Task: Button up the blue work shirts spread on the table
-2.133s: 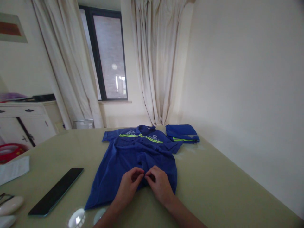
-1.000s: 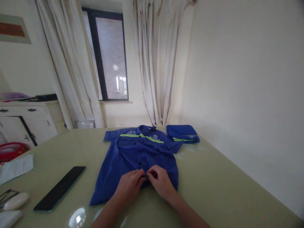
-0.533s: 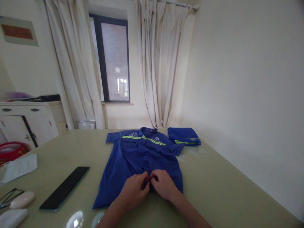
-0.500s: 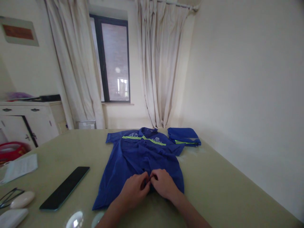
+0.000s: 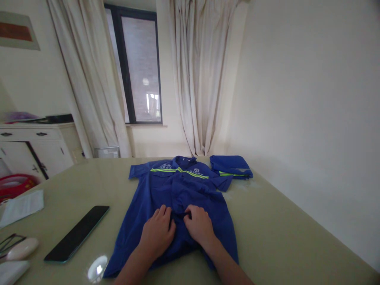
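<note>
Left hand: released, its fingers (image 5: 162, 212) lying over the lower front of the shirt (image 5: 204, 196), thumb standing apart.
Right hand (image 5: 199, 225): curling thumb and forefinger at the front opening; whether the grip is pinching cloth, cannot tell.
Shirt: lying on the desk (image 5: 282, 229), collar pointing away, short sleeves spreading, cloth wrinkling around the hands.
Handling: probably light, soft and limp, bunching easily but not fragile; the front edges are likely offering a fine pinch, the shoulders or side seams a broader hold.
Folded garment (image 5: 230, 164): sitting just beside the right-hand sleeve; contact unclear.
Phone (image 5: 77, 233): lying apart, left of the shirt.
Count on desk: one shirt, one folded garment, one phone, one pair of glasses (image 5: 11, 242), one pale sheet (image 5: 22, 206), two white objects (image 5: 23, 248) beside the glasses.
Count beyond: one red basin (image 5: 18, 191), one window (image 5: 142, 71), two curtains (image 5: 197, 71) hanging.
</note>
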Available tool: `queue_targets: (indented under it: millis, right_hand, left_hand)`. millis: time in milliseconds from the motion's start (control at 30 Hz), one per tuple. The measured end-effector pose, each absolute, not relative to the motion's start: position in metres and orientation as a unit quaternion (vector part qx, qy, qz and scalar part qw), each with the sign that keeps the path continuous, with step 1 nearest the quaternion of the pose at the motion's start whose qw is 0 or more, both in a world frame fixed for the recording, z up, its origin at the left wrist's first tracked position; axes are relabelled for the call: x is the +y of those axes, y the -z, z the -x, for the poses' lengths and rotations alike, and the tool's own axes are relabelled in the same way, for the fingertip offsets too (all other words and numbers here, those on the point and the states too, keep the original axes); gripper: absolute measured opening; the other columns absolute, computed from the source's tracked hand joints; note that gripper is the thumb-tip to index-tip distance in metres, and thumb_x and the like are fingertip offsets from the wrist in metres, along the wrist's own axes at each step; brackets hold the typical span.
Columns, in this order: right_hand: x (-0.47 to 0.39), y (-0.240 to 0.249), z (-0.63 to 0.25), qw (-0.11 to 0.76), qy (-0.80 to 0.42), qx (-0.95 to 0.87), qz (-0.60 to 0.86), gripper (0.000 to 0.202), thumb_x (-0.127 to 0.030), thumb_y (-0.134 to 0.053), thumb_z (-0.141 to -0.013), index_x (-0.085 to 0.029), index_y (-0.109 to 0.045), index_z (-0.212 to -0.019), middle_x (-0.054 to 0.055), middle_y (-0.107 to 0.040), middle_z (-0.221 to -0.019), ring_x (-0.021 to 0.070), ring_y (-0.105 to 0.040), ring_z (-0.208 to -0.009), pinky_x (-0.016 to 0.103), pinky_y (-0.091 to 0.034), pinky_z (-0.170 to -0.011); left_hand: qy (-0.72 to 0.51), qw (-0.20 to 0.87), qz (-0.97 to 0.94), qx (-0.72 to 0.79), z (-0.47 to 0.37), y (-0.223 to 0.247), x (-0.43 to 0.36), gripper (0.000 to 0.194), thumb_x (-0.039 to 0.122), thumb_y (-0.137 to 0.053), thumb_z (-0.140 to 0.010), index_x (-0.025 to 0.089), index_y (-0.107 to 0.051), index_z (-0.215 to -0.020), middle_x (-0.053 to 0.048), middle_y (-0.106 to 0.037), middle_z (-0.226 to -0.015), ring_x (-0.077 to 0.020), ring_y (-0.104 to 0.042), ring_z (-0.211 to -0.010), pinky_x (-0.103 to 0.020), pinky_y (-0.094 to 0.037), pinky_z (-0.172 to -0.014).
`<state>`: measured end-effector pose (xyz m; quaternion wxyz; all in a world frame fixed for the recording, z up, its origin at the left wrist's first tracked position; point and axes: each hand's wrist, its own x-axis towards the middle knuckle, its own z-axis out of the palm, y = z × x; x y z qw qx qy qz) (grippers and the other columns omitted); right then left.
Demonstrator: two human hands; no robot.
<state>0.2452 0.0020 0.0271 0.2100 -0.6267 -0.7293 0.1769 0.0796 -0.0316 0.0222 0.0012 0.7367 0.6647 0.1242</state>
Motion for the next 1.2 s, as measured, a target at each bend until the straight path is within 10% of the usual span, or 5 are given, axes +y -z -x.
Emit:
queue_targets:
  millis: [200,633,1200]
  right_hand:
    - [-0.002,-0.033,-0.256,0.214,-0.236,-0.718,0.619,0.013,-0.027,-0.063,-0.083,-0.026,-0.076,-0.087,0.003,-0.077,-0.086,0.0197,-0.070,-0.082,0.025,-0.041,-0.068]
    - [-0.007,-0.024,-0.255,0.208,-0.212,-0.731,0.615,0.028,-0.021,-0.058,-0.086,-0.026,-0.075,-0.108,0.007,-0.076,-0.105,0.0262,-0.069,-0.101,0.032,-0.045,-0.083]
    - [-0.007,-0.016,-0.246,0.304,-0.218,-0.738,0.562,0.021,-0.015,-0.059,-0.091,-0.027,-0.075,-0.098,0.001,-0.074,-0.101,0.0193,-0.069,-0.099,0.026,-0.045,-0.088]
  left_hand:
    - [-0.081,0.006,-0.718,0.692,-0.079,-0.024,-0.031,0.031,0.033,-0.036,-0.103,0.024,-0.065,-0.109,-0.006,-0.073,-0.105,-0.0253,-0.073,-0.091,-0.035,-0.053,-0.075]
    - [-0.242,0.135,-0.773,0.570,-0.075,-0.009,-0.022,0.026,0.023,-0.050,-0.095,0.024,-0.072,-0.110,-0.007,-0.068,-0.108,-0.0241,-0.060,-0.104,-0.041,-0.042,-0.100]
    - [-0.385,0.212,-0.736,0.515,-0.081,0.016,-0.013,0.015,0.025,-0.050,-0.097,0.026,-0.064,-0.092,-0.002,-0.068,-0.093,-0.0198,-0.064,-0.089,-0.030,-0.050,-0.083]
